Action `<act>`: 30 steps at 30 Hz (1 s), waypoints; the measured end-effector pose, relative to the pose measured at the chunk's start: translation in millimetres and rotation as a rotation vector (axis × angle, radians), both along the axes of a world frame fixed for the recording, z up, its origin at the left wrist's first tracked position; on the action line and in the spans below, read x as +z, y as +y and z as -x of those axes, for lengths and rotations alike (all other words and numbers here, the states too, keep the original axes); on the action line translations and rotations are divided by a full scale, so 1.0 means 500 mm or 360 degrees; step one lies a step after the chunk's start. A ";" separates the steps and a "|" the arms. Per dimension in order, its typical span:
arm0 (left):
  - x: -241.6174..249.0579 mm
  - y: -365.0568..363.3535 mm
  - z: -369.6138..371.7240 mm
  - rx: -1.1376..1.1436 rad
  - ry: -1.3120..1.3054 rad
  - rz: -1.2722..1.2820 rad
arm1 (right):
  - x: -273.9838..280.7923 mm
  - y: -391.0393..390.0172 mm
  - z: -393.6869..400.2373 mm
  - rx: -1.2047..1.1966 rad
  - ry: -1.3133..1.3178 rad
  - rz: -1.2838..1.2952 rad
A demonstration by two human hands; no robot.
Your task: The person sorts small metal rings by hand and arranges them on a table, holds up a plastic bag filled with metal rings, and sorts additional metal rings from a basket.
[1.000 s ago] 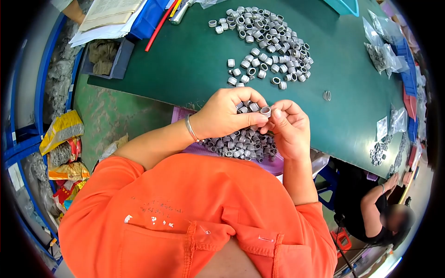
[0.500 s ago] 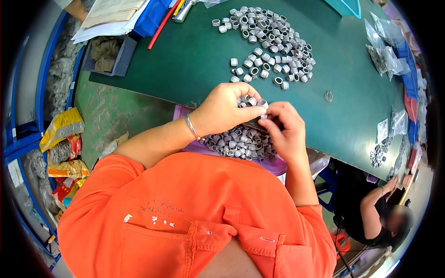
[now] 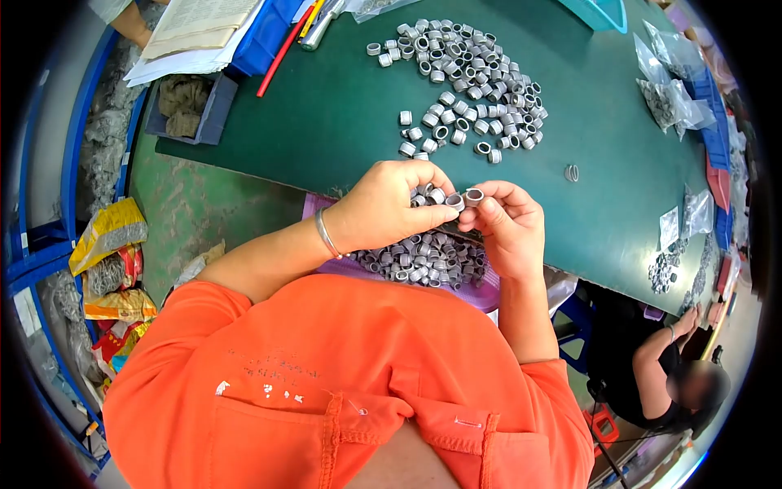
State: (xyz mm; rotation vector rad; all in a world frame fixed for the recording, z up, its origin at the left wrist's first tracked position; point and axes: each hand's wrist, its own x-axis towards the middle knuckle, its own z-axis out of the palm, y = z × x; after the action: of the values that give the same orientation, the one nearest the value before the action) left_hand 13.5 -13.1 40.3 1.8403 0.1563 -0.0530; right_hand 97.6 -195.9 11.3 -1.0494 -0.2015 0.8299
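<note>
My left hand (image 3: 394, 202) curls around several grey metal rings, with one ring (image 3: 454, 201) at its thumb and fingertips. Between the thumb and finger of my right hand (image 3: 509, 220) is another metal ring (image 3: 474, 196), its round opening visible. The two hands nearly meet at the table's near edge. Below them, a purple container (image 3: 489, 295) in my lap bears a heap of the same rings (image 3: 419, 259). On the green table (image 3: 326, 122) beyond my hands lies a wide pile of metal rings (image 3: 481, 73). A lone ring (image 3: 572, 173) rests to the right.
Papers (image 3: 191, 37), a blue bin (image 3: 259, 37), a red rod (image 3: 285, 50) and a grey bin with cloth (image 3: 191, 110) are at upper left. Plastic bags (image 3: 664, 98) lie along the right edge. A co-worker (image 3: 652, 367) sits at lower right; another person's hand (image 3: 130, 23) shows at upper left.
My right hand has turned and moved slightly right, and the ring in its fingertips now shows clearly, apart from my left hand's rings. The view has shifted a little.
</note>
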 end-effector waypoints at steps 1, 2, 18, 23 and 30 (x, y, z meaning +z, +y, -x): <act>0.000 0.000 0.000 -0.0014 0.0006 0.0007 | 0.000 0.000 0.000 0.0000 0.0020 -0.0018; 0.000 0.001 0.000 -0.0029 0.0011 0.0014 | -0.001 0.000 0.000 0.0001 0.0022 -0.0016; -0.001 -0.006 0.003 0.0098 0.0023 0.0223 | -0.002 0.007 0.007 0.0035 0.0074 -0.0054; -0.022 -0.008 0.004 0.0092 -0.0311 -0.0155 | 0.011 0.013 0.010 0.0071 0.0112 -0.0016; -0.031 -0.009 0.006 0.0099 -0.0532 -0.0391 | 0.015 0.026 0.036 -0.0056 -0.0340 0.0139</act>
State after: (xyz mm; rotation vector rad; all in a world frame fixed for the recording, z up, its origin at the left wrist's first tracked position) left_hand 10.4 -17.4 25.0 2.0576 -0.0162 0.3293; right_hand 79.6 -183.0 18.7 -1.2210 -0.3288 0.6993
